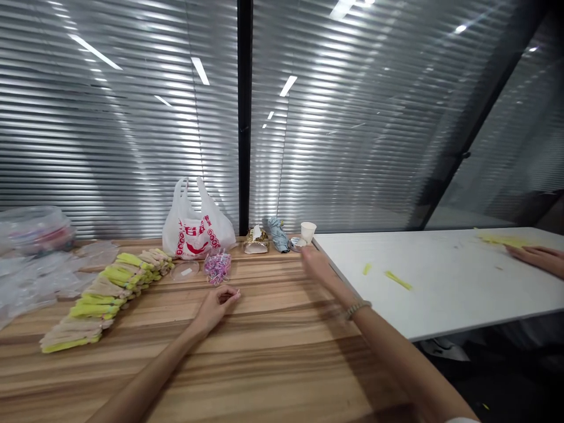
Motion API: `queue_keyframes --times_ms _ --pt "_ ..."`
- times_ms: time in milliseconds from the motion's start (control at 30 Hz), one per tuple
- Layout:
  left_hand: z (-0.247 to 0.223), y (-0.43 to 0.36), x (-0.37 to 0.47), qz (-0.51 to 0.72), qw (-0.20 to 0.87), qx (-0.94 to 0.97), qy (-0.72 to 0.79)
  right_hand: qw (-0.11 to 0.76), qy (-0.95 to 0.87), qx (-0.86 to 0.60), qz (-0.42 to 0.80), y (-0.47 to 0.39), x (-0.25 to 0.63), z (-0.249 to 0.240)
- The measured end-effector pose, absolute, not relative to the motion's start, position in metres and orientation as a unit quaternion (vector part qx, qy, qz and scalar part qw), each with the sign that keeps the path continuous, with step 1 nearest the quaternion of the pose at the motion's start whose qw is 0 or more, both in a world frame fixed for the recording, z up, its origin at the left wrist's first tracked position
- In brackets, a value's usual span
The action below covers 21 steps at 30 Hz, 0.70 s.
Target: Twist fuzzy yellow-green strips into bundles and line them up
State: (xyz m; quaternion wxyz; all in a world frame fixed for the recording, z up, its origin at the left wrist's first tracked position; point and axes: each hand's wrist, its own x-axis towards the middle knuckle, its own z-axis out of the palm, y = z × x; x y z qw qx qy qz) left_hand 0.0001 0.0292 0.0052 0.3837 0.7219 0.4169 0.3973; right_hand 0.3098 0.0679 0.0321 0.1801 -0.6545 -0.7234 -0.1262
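Over the wooden table [264, 364], the person's left hand [215, 306] has its thumb and fingertips pinched together on a tiny pale piece [238, 293], too small to make out, with the forearm low over the boards. The right hand [316, 265] is stretched out farther, right by the shallow silver dish [296, 243] and just in front of the white cup [308, 231]; it's blurred, so I can't tell whether its fingers are apart or together. There's a beaded bracelet [358, 309] round that wrist.

Just beyond the left hand sits a pink-and-purple tangle [217, 267], with a clear round lid [185, 271] beside it and a white bag with red print [198, 232] behind. A gold packet [256, 241] and a crumpled blue-grey wrapper [278, 236] stand between bag and dish. Over on the left, yellow and beige bundles [106, 296] run in a slanting row next to clear plastic bags [42, 282]. On the adjoining white table [440, 294] lie loose yellow strips [398, 280], and at its far right another person's hand [535, 258] rests by a yellow heap [506, 240]
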Motion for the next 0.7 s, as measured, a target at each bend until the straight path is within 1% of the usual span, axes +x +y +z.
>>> queue_keyframes --times_ms 67,133,267,467,700 --pt "0.004 0.030 0.000 0.401 0.388 0.717 0.418 0.111 -0.658 -0.723 -0.178 0.068 0.366 0.037" --pt "0.004 0.032 -0.001 0.403 0.393 0.709 0.425 0.025 -0.604 -0.771 -0.199 0.061 0.417 0.035" --pt "0.003 0.034 -0.002 0.400 0.378 0.709 0.442 -0.037 -0.611 -0.773 -0.165 0.033 0.482 0.018" --pt "0.003 0.034 -0.003 0.393 0.377 0.712 0.442 -0.072 -0.643 -0.747 -0.153 0.013 0.509 0.002" --pt "0.007 0.032 -0.002 0.392 0.374 0.711 0.448 -0.049 -0.602 -0.777 -0.179 0.004 0.529 -0.002"
